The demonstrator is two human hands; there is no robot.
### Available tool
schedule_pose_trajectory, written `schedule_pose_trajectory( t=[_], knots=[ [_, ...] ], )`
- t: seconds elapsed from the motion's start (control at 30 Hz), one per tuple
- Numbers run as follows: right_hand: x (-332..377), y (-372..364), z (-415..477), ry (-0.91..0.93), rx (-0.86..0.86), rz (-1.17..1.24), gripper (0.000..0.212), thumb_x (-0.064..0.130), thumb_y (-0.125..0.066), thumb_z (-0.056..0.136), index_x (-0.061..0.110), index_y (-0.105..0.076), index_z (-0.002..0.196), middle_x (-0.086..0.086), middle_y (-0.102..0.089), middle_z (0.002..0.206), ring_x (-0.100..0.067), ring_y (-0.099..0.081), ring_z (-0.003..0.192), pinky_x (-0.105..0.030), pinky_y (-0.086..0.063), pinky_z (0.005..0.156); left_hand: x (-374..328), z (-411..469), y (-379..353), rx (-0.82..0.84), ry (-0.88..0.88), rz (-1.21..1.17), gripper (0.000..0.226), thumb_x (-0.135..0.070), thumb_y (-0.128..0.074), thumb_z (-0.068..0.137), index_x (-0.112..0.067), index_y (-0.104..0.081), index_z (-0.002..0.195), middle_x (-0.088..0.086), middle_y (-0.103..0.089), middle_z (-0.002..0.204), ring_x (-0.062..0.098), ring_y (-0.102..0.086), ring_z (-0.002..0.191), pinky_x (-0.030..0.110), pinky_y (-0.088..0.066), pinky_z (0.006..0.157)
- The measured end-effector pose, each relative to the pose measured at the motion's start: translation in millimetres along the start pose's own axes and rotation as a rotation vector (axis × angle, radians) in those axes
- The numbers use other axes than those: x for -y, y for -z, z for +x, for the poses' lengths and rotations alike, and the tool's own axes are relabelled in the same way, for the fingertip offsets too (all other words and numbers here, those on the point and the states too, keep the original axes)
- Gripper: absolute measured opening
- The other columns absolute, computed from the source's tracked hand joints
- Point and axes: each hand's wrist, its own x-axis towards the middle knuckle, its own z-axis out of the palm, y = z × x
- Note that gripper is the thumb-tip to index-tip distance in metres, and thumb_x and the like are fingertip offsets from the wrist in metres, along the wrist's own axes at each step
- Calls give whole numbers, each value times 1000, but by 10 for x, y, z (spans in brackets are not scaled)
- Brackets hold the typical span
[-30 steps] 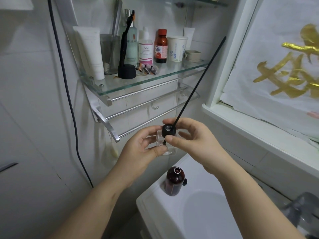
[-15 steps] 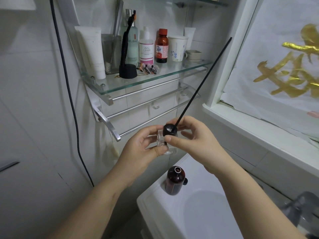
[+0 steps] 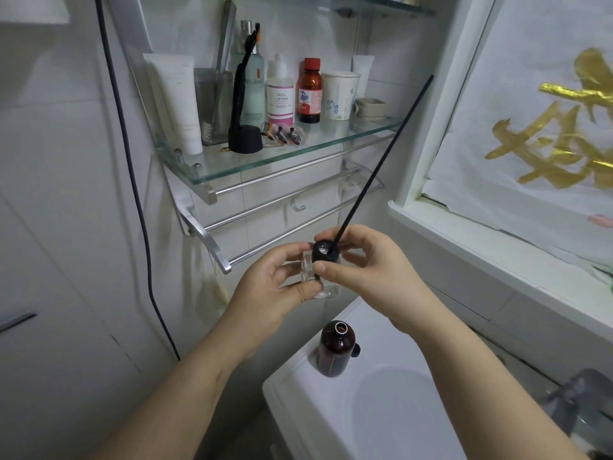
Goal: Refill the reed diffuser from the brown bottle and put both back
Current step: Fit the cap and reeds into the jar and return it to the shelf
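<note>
– While the white glazed cistern lid (image 3: 398, 426) looks a steady enough shelf, would you trust bottles on it?

– Only with care. It is hard and smooth, so anything set down carelessly could skid or knock. The round dark-brown bottle (image 3: 335, 353) stands upright on it near the left edge, below both hands. Its mouth is open, and a small black cap (image 3: 356, 350) lies just beside it.

– How would that one handle?

– I judge it stiff and fairly weighty if full, and easy to tip while uncapped. Take it round the belly, not the neck.

– And the diffuser itself?

– The square clear glass diffuser bottle (image 3: 310, 273) is held up in the air above the lid, in front of the towel rails. The left hand (image 3: 275, 287) has thumb and fingers curled round its body. Thick glass like that is rigid and breakable, and any oil on it would make it slick. So a wrap across the flat sides is the right hold. I cannot tell how much liquid is inside.

– What is the other hand doing?

– The right hand (image 3: 368, 277) pinches the black round collar (image 3: 325, 253) at the neck between thumb and fingertips. The collar is small and light, probably a screw or push fit, so a fingertip grip suits it.

– The stick?

– One thin black reed (image 3: 384, 157) rises from the collar's hole, leaning up to the right. It looks featherlight and loose in the hole, and likely to snap if bent. Handle it low, near the collar.
</note>
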Motion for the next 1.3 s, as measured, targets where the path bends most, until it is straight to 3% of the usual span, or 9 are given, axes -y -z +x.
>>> schedule_pose_trajectory(
  t=[0.1,0.17,0.3,0.47,0.67,0.77,0.9,1.13,1.3],
  knots=[
    [-28,-34,13,16,-67,-29,33,21,-85,71,28,-64,94,4,-69,97,-14,-60,101,-20,-45,93,-1,7,-10,15,-9,0,48,6,-70,78,-14,-60,120,0,-70,115,13,-65,111,32,-57,88],
    [-42,-26,12,16,-51,-64,44,26,-87,68,31,-61,104,8,-66,104,-11,-59,108,-13,-43,90,-1,11,-18,18,-10,-6,46,0,-73,76,-18,-62,118,1,-70,116,13,-65,111,32,-57,86],
    [-36,39,-13,19,92,23,57,31,-78,78,35,-54,129,15,-65,122,-2,-55,123,-36,-38,112,6,6,-14,20,-6,-25,45,2,-70,79,-19,-62,117,0,-70,116,13,-65,112,32,-57,86],
    [-9,59,-12,29,113,49,39,13,-67,85,33,-66,118,13,-70,118,-5,-60,119,-46,-35,114,9,14,5,24,-13,-22,47,6,-68,80,-17,-60,119,-4,-71,114,11,-66,109,27,-56,85],
    [-1,2,15,5,-60,43,32,15,-86,70,29,-68,93,10,-72,91,-5,-64,96,-34,-42,105,22,24,-15,17,-13,-12,46,8,-69,78,-18,-61,116,-6,-72,107,10,-66,107,31,-56,85],
    [-23,7,-7,22,-64,36,34,17,-85,71,28,-64,97,0,-69,101,-9,-61,99,-30,-42,101,14,15,-19,38,-12,-16,45,6,-69,79,-18,-62,117,-2,-71,113,13,-65,110,37,-56,89],
    [-48,72,-22,8,104,30,37,23,-76,83,31,-64,116,11,-68,115,-5,-57,117,-30,-37,107,15,7,27,53,0,-39,44,-2,-72,79,-20,-62,118,-5,-71,113,18,-64,113,40,-56,89],
    [-73,57,11,65,93,-50,26,20,-69,89,28,-67,113,8,-69,115,-4,-58,117,-2,-35,91,7,6,66,95,-7,0,54,-12,-70,74,-17,-58,127,0,-68,123,22,-62,116,40,-55,93],
    [-23,-3,16,100,33,-166,23,22,-68,89,28,-67,112,9,-68,115,-11,-55,118,-28,-41,102,-12,34,68,42,-2,27,48,-9,-77,74,-19,-64,118,0,-69,118,19,-63,113,45,-55,93]
  ],
)
